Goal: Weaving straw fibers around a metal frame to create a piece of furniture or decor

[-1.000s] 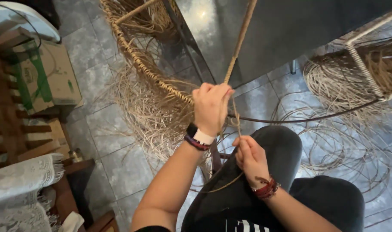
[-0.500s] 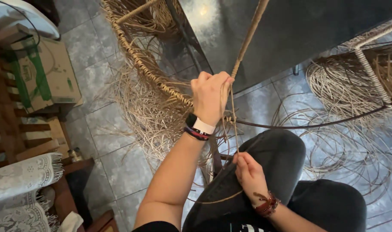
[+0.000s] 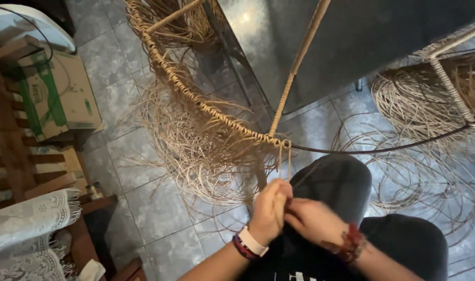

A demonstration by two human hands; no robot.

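The left hand (image 3: 270,208) came down off the frame (image 3: 196,101); both hands' fingers pinched the strand (image 3: 288,158) together, right hand (image 3: 313,221) alongside, tightening the wrap.

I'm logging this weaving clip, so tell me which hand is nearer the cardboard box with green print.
Left. The left hand grips rattan strands mid-frame, on the side toward the cardboard box at far left; the right hand sits just beyond it, farther away.

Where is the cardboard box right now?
In the head view the cardboard box sits on the tiled floor at the far left, beside wooden slats, left of the woven rim.
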